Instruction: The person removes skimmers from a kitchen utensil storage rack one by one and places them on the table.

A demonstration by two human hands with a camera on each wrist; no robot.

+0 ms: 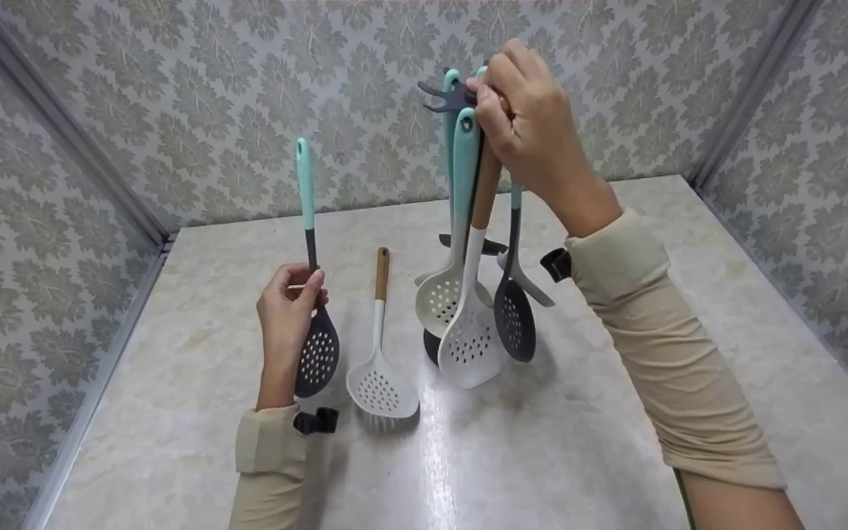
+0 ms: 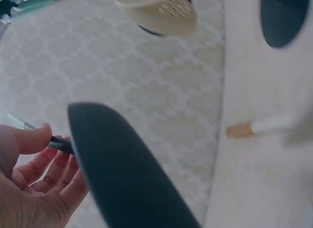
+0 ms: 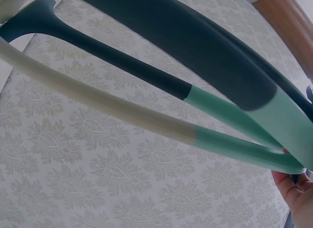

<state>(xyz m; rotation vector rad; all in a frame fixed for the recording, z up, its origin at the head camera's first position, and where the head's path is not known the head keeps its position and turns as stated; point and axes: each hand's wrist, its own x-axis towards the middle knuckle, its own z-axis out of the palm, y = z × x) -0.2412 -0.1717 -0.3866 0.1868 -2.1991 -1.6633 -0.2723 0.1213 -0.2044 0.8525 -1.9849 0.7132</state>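
Note:
My left hand point(image 1: 288, 309) pinches the neck of a dark slotted spoon point(image 1: 310, 383), upright with its teal handle up and its head close to the table. In the left wrist view the thumb and fingers point(image 2: 33, 140) meet on the dark shaft. My right hand point(image 1: 534, 110) grips the top of a dark pronged utensil rack point(image 1: 456, 98), its hub hidden by the fingers. Several utensils hang below: a cream skimmer point(image 1: 431, 305), a white slotted turner point(image 1: 468, 374) with a wooden handle, and a dark slotted spoon point(image 1: 518, 324).
Between the hands, a white slotted turner point(image 1: 389, 403) lies on the marbled table point(image 1: 556, 456), its wooden handle pointing backward. Patterned wall panels point(image 1: 247, 110) stand behind and on both sides. Teal handles point(image 3: 244, 154) crowd together in the right wrist view.

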